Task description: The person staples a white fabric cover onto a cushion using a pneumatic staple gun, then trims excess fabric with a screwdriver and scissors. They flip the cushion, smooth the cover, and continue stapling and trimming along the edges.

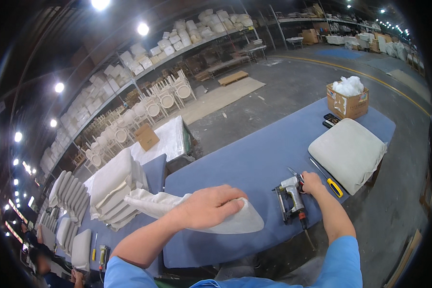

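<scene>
My left hand [215, 206] grips the edge of a white fabric-covered seat cushion [240, 222], which is tilted over the blue padded table. Its fingers lie across the top and the thumb is at the near side. At the right, my right hand [313, 183] closes around the dark handles of a pair of scissors [293, 173], whose blades point away to the left. Just left of that hand lies a silver-and-black staple gun [291, 194] with a hose attached. A yellow-handled screwdriver [334, 187] rests to its right, next to another covered seat cushion [346, 151].
A cardboard box [348, 103] of white stuffing stands at the table's far right corner, near a small black case [330, 120]. Stacked cushions [115, 187] rise at the left. At lower left, another person [45, 269] works. Chair frames [153, 105] stand beyond.
</scene>
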### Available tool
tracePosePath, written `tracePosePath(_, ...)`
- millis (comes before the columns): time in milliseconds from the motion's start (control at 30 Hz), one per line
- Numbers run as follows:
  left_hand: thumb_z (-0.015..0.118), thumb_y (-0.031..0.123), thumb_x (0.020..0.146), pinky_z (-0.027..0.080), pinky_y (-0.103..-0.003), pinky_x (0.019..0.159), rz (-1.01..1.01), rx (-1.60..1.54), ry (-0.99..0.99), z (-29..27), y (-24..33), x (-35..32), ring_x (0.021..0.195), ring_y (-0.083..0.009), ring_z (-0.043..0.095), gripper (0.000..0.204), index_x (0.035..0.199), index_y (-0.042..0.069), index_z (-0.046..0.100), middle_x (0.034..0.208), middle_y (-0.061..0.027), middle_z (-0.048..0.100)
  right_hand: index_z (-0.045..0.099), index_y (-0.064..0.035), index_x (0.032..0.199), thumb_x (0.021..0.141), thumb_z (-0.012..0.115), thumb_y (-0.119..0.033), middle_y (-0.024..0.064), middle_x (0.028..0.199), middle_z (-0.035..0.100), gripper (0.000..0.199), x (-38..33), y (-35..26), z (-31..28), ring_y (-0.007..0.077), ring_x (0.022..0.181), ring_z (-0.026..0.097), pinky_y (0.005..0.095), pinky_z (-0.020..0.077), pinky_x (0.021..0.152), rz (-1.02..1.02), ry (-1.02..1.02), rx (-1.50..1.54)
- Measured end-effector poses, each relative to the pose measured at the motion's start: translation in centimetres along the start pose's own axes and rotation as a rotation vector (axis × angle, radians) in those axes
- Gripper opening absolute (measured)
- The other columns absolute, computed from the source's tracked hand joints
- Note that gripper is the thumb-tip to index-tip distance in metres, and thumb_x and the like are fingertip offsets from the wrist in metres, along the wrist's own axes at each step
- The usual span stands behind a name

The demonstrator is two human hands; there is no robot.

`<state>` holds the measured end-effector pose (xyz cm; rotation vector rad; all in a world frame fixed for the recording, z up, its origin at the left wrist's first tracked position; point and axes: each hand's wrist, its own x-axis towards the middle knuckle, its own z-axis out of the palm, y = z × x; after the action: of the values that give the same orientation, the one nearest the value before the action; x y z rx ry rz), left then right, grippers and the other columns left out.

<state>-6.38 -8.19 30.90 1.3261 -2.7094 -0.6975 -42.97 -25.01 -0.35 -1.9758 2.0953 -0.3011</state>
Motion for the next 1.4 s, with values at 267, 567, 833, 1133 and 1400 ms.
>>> tracePosePath(267,0.062,0.038,0.106,0.057,-0.043,0.09,0.079,0.074,0.149,1.1,0.1,-2.1,0.104,-0.0334,0.073,0.051,0.149,0.012,0.062,0.124,-0.014,0.073,0.068,-0.008,0.13,0.09,0.078,-0.024,0.0207,0.121,0.077,0.043,-1.8,-1.8,-1.6,0.0395,0.117,0.074,0.0492,0.059,0.101,0.036,-0.043,0.014)
tracePosePath(567,0.072,0.037,0.101,0.059,-0.038,0.074,0.209,0.177,0.275,3.1,0.8,-4.2,0.077,-0.0274,0.075,0.053,0.147,0.012,0.065,0.123,-0.0109,0.076,0.082,-0.0083,0.099,0.084,0.08,-0.026,0.016,0.105,0.082,0.023,-0.3,-0.5,-4.0,0.0332,0.1,0.08,0.0449,0.0625,0.089,0.02,0.167,-0.395)
tracePosePath(833,0.068,0.04,0.104,0.061,-0.043,0.081,0.237,0.246,0.342,4.0,0.1,-3.5,0.095,-0.0332,0.076,0.052,0.143,0.006,0.065,0.121,-0.0133,0.076,0.074,0.0014,0.119,0.084,0.073,-0.005,0.0068,0.092,0.078,0.035,-8.4,1.2,-8.8,0.0121,0.077,0.07,0.0316,0.0555,0.07,-0.113,0.059,1.014)
tracePosePath(1133,0.065,0.04,0.106,0.061,-0.045,0.083,0.217,0.221,0.361,3.7,1.0,-4.0,0.098,-0.0356,0.076,0.046,0.134,0.004,0.07,0.116,-0.0149,0.077,0.076,-0.0047,0.114,0.076,0.09,-0.015,0.0086,0.097,0.078,0.042,-22.6,-6.7,-18.8,0.022,0.082,0.075,0.0348,0.0577,0.073,-0.779,0.127,0.549)
tracePosePath(1400,0.071,0.035,0.103,0.062,-0.042,0.083,0.212,0.22,0.356,4.1,1.3,-4.7,0.099,-0.0349,0.076,0.046,0.136,0.004,0.069,0.12,-0.0151,0.077,0.078,-0.0096,0.109,0.071,0.095,-0.026,0.0039,0.089,0.074,0.045,-22.6,-8.1,-20.6,0.0272,0.079,0.074,0.0381,0.0566,0.069,-0.863,0.199,0.388)
